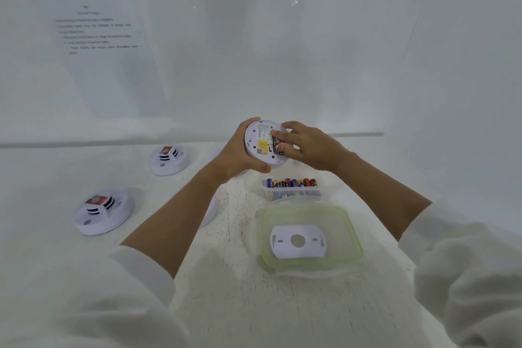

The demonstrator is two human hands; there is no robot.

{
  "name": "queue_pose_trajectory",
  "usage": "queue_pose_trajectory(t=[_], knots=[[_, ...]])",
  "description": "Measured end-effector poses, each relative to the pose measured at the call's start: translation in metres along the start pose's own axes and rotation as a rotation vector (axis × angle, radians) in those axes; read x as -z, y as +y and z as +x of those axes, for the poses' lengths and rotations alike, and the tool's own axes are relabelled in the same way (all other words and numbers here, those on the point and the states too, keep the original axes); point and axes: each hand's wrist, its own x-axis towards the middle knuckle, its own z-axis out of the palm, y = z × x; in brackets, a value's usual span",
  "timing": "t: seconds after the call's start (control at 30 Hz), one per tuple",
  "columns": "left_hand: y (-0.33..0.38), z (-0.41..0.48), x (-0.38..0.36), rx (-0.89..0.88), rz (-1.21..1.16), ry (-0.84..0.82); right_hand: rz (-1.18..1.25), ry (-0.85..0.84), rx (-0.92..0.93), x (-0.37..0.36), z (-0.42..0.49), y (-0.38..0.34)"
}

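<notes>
Two hands work the smoke detector (pixel 261 137), raised above the battery box (pixel 292 192): your left hand (pixel 237 155) grips its rim; your right hand (pixel 310 147) pinches a battery (pixel 278 145) at the open bay; next, seat it squarely, polarity matched.

Surface: your table (pixel 226 305) is white, its top rough and flecked.
Left side: the nearer smoke detector (pixel 103 210) and the farther smoke detector (pixel 169 159) both lie face up, well apart.
Centre right: a clear battery tray (pixel 293 196) stands just behind a green-rimmed lid (pixel 336 223), nearly touching it.
</notes>
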Motion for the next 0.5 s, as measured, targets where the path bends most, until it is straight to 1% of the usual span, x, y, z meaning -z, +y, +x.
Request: queue_pose_trajectory(t=[0.17,0.27,0.33,0.43,0.5], knots=[[-0.003,0.005,0.001,-0.015,-0.009,0.0,0.107,-0.019,-0.075,-0.001,0.002,0.004],[-0.003,0.008,-0.002,-0.027,-0.004,-0.003,0.368,0.024,-0.141,0.0,0.005,0.009],[-0.004,0.009,-0.005,-0.037,0.011,-0.005,0.496,0.003,-0.188,0.004,0.007,0.011],[-0.005,0.011,-0.01,-0.043,0.023,-0.005,0.494,-0.078,-0.213,0.007,0.01,0.014],[-0.006,0.011,-0.011,-0.053,0.025,0.004,0.528,-0.085,-0.265,0.012,0.008,0.021]])
